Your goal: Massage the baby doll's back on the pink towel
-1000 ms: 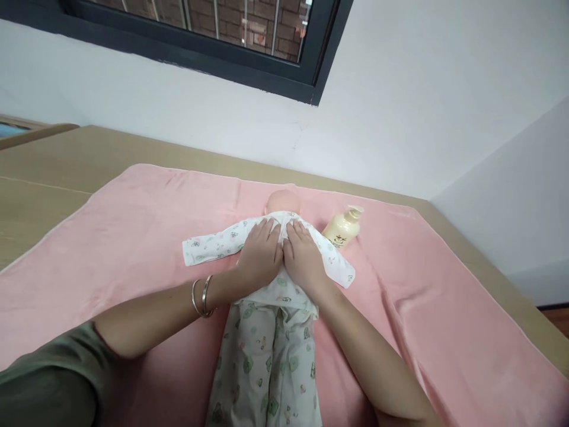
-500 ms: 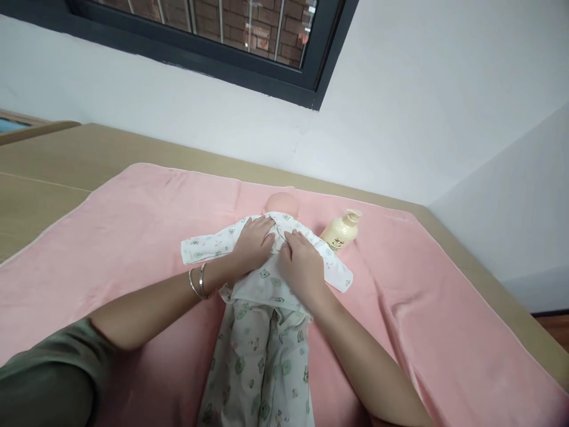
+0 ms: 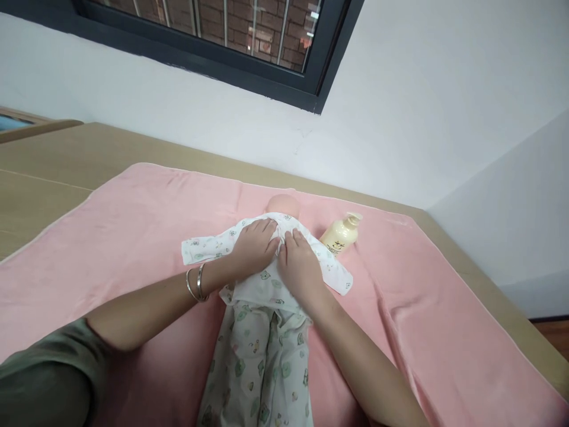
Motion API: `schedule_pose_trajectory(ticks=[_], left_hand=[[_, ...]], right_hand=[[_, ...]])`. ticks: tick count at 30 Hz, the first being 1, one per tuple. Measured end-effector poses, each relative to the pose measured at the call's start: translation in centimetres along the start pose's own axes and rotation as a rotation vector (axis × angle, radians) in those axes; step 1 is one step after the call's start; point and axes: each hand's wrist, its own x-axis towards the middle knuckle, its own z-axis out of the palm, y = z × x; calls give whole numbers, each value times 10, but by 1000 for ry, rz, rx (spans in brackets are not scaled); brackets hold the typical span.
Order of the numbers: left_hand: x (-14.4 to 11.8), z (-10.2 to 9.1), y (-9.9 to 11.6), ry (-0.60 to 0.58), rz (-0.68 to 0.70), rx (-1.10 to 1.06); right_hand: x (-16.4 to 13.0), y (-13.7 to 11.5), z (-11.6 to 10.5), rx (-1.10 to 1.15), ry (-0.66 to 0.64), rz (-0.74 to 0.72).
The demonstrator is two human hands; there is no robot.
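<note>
Both hands lie side by side on the chest of a baby doll [image 3: 283, 206], palms down on its printed white top [image 3: 267, 279]. Left hand [image 3: 253, 249] and right hand [image 3: 300, 267] are loosely spread rather than clenched, thumbs nearly touching at the midline, fingertips pointing to 12 o'clock toward the collar. Neither hand grips anything; they press and gather the cloth, and whether a fingertip pinches the front edge cannot be told.

The doll lies on its back in the middle of a pink towel [image 3: 133, 225] spread over the bench [image 3: 53, 172], head at 12 o'clock, legs in printed trousers [image 3: 262, 367] running to 6 o'clock. One empty-looking sleeve [image 3: 204, 248] sticks out to 9 o'clock, the other toward 4 o'clock.

To do this step well, I judge the two front panels should be drawn together flat at the centre, with even pressure from both palms, so that the fabric does not bunch under the neck.

A cream pump bottle [image 3: 340, 235] lies on the towel at 2 o'clock of the doll's head, just beside the far sleeve. Two bangles [image 3: 195, 283] ring the left wrist.
</note>
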Motion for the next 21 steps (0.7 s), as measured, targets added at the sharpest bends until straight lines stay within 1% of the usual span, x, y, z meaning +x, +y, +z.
schedule_pose_trajectory(ticks=[2, 4, 6, 8, 10, 11, 13, 15, 18, 19, 21], left_hand=[[5, -3, -4, -22, -15, -9], [3, -7, 0, -37, -28, 33], [-7, -12, 12, -52, -13, 114], [-20, -16, 27, -62, 33, 183], [-30, -18, 36, -62, 74, 196], [-32, -17, 37, -62, 86, 183], [-28, -14, 30, -69, 102, 137], [-15, -9, 16, -82, 120, 85], [2, -3, -5, -84, 98, 22], [5, -2, -8, -82, 85, 13], [3, -1, -7, -77, 64, 24]], right_hand=[[-5, -4, 0, 7, 3, -30], [-1, 0, -3, 49, -12, -39], [8, 11, -7, 115, -35, -28], [20, 23, -9, 172, -40, -17], [28, 32, -8, 181, -23, -9], [29, 33, -6, 165, -11, -8], [24, 29, -1, 108, 13, -17], [14, 19, 3, 45, 43, -36], [-4, 1, 3, -30, 67, -118], [-8, -3, 1, -47, 62, -145], [-8, -4, -5, -55, 31, -156]])
